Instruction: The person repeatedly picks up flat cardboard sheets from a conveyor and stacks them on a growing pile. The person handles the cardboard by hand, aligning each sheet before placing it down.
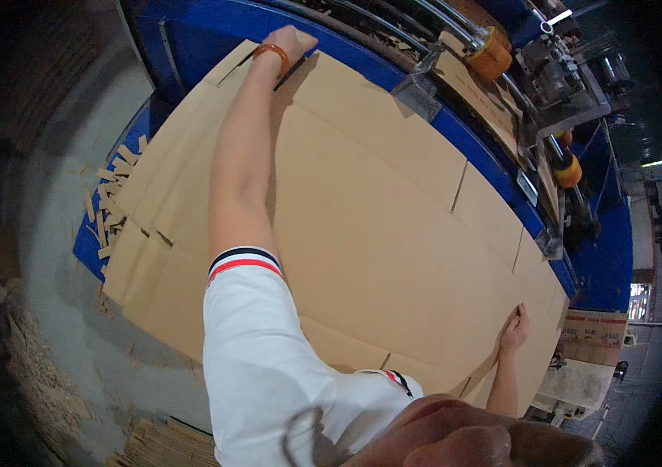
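A large brown cardboard carton blank (370, 202) lies flat in front of me, with crease lines and narrow slots cut in from its edges. My left arm stretches across it, and my left hand (290, 43) is closed at its far left edge, beside a slot. An orange-brown bangle (272, 53) circles that wrist. On the right part of the blank rests my right hand (514, 331), its fingers extended close together and slightly bent, with the palm side hidden.
A blue machine (455, 128) with metal shafts and orange rollers (489, 53) runs along the blank's far side. Cardboard offcuts (110, 194) lie at the left on a blue ledge. Scraps litter the grey floor (144, 350). Stacked cardboard (163, 444) sits at the lower left.
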Demonstrator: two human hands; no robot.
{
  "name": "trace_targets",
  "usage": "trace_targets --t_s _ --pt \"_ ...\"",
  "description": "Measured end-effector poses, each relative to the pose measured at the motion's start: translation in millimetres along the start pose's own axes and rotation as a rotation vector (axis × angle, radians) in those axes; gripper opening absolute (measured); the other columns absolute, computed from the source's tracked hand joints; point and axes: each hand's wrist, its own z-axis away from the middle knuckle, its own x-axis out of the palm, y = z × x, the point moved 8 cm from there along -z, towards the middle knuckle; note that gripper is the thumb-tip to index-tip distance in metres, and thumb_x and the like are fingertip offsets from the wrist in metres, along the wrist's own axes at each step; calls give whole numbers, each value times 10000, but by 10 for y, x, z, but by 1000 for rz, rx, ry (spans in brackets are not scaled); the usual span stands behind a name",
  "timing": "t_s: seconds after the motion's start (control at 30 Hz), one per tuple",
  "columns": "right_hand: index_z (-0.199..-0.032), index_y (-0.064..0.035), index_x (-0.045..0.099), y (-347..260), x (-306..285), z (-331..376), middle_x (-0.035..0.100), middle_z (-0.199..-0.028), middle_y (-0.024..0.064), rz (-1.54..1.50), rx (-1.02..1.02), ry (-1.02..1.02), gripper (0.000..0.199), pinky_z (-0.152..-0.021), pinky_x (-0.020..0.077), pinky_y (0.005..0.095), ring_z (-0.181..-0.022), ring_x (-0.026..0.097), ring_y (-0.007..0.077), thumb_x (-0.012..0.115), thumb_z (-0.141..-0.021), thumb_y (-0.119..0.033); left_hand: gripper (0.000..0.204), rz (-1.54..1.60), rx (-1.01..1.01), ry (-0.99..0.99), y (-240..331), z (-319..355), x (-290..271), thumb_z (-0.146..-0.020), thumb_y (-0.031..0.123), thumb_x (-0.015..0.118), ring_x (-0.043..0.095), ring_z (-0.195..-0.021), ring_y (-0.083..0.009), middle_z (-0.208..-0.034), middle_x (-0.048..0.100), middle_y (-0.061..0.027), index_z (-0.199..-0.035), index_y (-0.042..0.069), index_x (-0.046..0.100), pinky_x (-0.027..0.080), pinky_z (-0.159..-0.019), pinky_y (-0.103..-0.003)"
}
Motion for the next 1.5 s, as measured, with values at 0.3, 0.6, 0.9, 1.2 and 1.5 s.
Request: trace_targets --t_s 0.3,0.6,0.9,1.2,1.5 --pt "-1181 -24 587 107 128 -67 596 -1217 144 4 54 10 337 -977 412 373 -1125 545 290 442 -878 -45 282 450 -127 917 -560 414 -1086 -785 219 641 598 -607 -202 -659 640 -170 -638 -22 633 460 -578 -352" --pt "-1166 -7 593 98 127 -107 609 -1194 149 -32 55 48 305 -951 435 371 -1095 573 285 468 -892 -55 801 -26 -623 222 -1588 283 -889 -802 632 558 516 -1200 -331 -1367 468 -188 -1366 75 444 411 -980 -504" --pt "-1158 4 599 243 28 85 605 -1205 145 -37 146 60 296 -968 431 369 -1116 567 273 476 -894 -50 791 407 -865 1090 -1504 1177 -1159 -754 598 645 592 -1091 -347 -1165 595 -249 -1197 -47 534 466 -918 -456" --pt "-1155 -21 604 261 106 89 602 -1213 136 -27 121 62 284 -967 427 370 -1122 559 288 492 -906 -102 638 -583 -215 -4 -136 1486 -980 -848 573 530 592 -1062 -364 -1079 622 -244 -1060 -20 638 436 -927 -476" --pt "-1155 -59 605 231 182 -10 616 -1178 108 26 103 98 275 -928 448 374 -1090 562 286 505 -917 -155 727 -494 -334 9 -322 2183 -983 -817 658 499 640 -947 -372 -988 655 -252 -923 -33 699 493 -834 -419"
